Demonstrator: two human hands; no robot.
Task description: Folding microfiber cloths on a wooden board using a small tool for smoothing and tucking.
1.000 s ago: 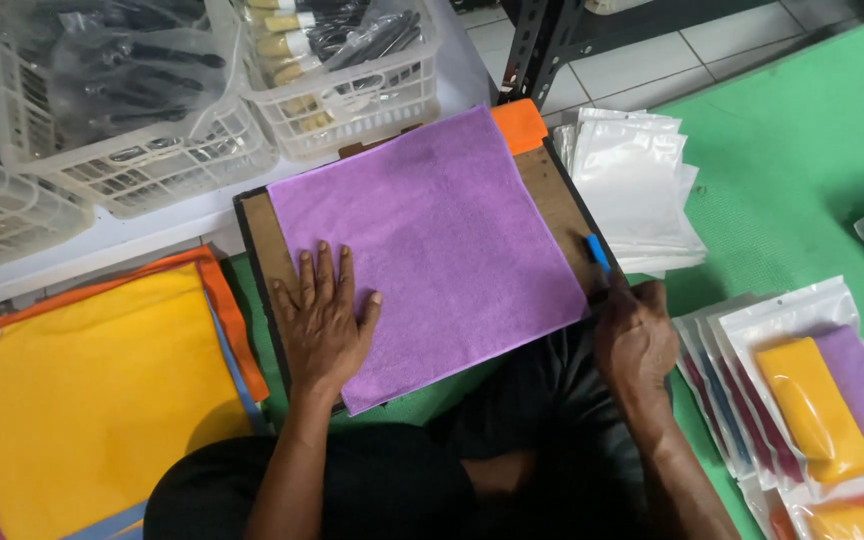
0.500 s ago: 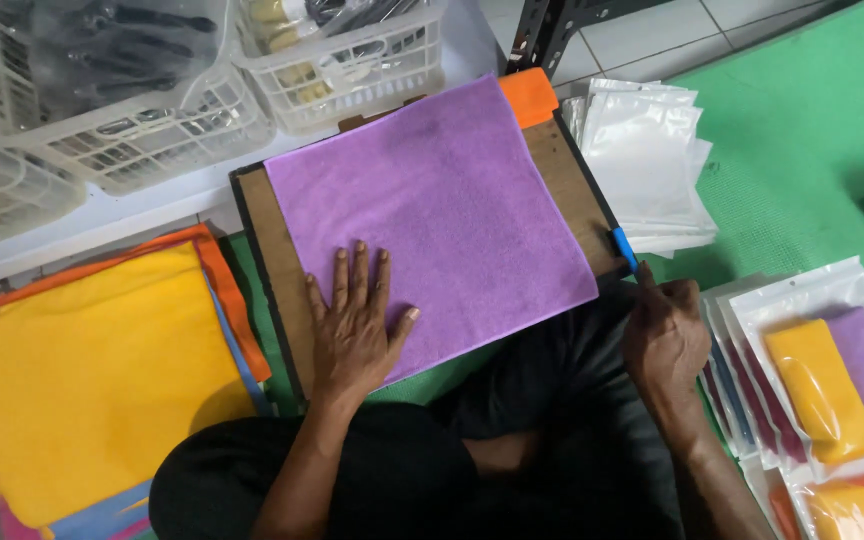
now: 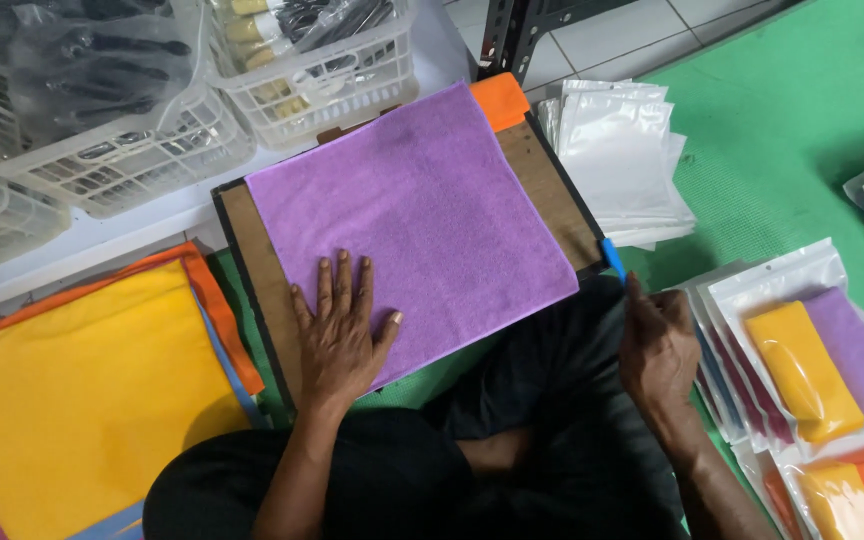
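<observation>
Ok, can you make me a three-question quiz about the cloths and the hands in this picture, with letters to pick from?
1. Where does the left hand rest?
A. on the purple cloth
B. in a white basket
C. on the clear bags

2. What colour is the big stack of cloths beside the board?
A. green
B. yellow
C. black

3. How does the purple cloth lie?
A. rolled up
B. spread flat on the board
C. sealed in a bag

Answers: 1 A, the palm lies flat on the cloth's near corner. 2 B, the top cloth is yellow, with orange edges under it. 3 B, it lies open and smooth; the right hand is off it, at the board's corner.
</observation>
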